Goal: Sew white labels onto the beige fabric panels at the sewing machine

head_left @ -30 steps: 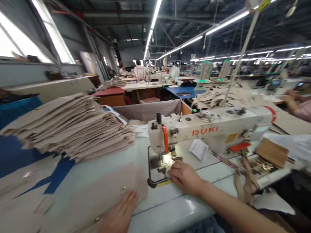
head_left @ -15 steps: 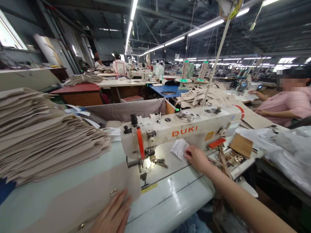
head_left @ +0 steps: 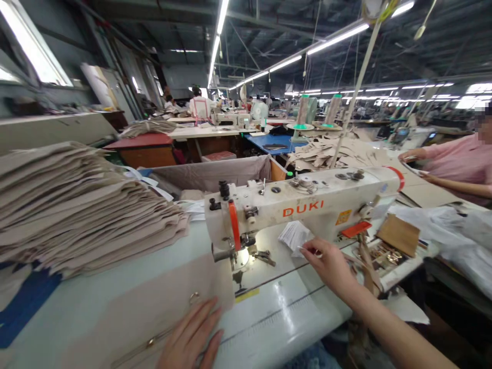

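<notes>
My left hand [head_left: 192, 335] lies flat, fingers stretched out, on a beige fabric piece [head_left: 154, 292] on the sewing table. Close to its fingertips a small metal ring [head_left: 195, 296] shows, and a narrow strip with a metal piece [head_left: 151, 342] runs under the hand's left side. My right hand [head_left: 325, 261] has its fingers pinched together, with the white edge of a small label [head_left: 302, 249] at the tips. Just left of it, a fanned stack of white printed labels [head_left: 292, 234] rests on the bed of the sewing machine [head_left: 303, 205]. The needle area [head_left: 240, 256] is lit.
A tall pile of beige fabric pieces [head_left: 84, 205] stands on the left. To the right are a tray of metal fittings [head_left: 384, 253] and white plastic sheeting [head_left: 453, 225]. A co-worker in a pink top [head_left: 457, 164] sits at the far right. Thread cones [head_left: 303, 110] stand behind the machine.
My right hand has drawn back slightly from the label stack, a white label edge now showing at its fingertips. My left hand stays flat on the fabric. The whole view has shifted.
</notes>
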A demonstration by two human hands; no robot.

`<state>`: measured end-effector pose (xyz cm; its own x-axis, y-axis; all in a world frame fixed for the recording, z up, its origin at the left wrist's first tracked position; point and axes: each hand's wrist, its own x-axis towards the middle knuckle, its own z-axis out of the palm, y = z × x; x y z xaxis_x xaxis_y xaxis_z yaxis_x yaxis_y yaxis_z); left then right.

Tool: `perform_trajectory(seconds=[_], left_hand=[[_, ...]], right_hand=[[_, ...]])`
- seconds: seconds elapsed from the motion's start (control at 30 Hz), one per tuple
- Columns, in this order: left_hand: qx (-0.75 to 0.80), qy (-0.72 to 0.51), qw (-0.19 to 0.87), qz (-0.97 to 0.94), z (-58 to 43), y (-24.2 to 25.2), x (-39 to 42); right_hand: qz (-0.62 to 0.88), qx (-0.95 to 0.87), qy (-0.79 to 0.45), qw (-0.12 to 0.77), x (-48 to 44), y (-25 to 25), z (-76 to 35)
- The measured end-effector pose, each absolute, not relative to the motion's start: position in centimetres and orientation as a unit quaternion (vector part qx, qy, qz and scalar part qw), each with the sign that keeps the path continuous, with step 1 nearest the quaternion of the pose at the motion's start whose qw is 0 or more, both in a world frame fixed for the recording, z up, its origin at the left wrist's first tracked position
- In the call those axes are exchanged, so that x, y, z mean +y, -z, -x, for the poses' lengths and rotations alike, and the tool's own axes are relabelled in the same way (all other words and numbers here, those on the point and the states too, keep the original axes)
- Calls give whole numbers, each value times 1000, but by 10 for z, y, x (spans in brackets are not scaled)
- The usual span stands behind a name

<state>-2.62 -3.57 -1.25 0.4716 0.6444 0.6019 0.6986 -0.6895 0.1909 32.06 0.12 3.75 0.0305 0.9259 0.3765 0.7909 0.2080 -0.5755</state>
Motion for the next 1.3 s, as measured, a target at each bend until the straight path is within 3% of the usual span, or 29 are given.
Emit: perform_trajectory(seconds=[0.1,0.2,0.27,0.37,0.5,0.73,1.0,1.1,1.2,1.3], left_hand=[[-490,352,-218,767,-3,-8,-47],[-510,366,-495,601,-32,-20,-47],[-496,392,-597,494,-40,-21,-45],[-520,411,-642,386,-35,-18,-43],[-573,404,-606,375,-15,-23,-39],[-605,375,-566,415,-2,-45,-27],[-607,355,-511,494,6,-39,-16],[-628,336,-381,589,16,-37,-10],[-597,344,-135,712,22,-33,-5],[-470,337,87,811,16,-26,-5]], right_hand=[[544,-725,-117,407,-22,-40,-280],[476,-773,-137,397,-42,-32,-230],[448,-791,-145,390,-50,-25,-203],[440,-793,-170,384,-54,-18,-178],[431,-774,-256,386,-49,-22,-172],[457,-638,-406,468,-24,-22,-175],[450,-521,-611,391,2,-7,-174],[467,-495,-627,379,10,-2,-173],[473,-487,-633,373,16,2,-170],[477,-486,-636,363,19,4,-166]])
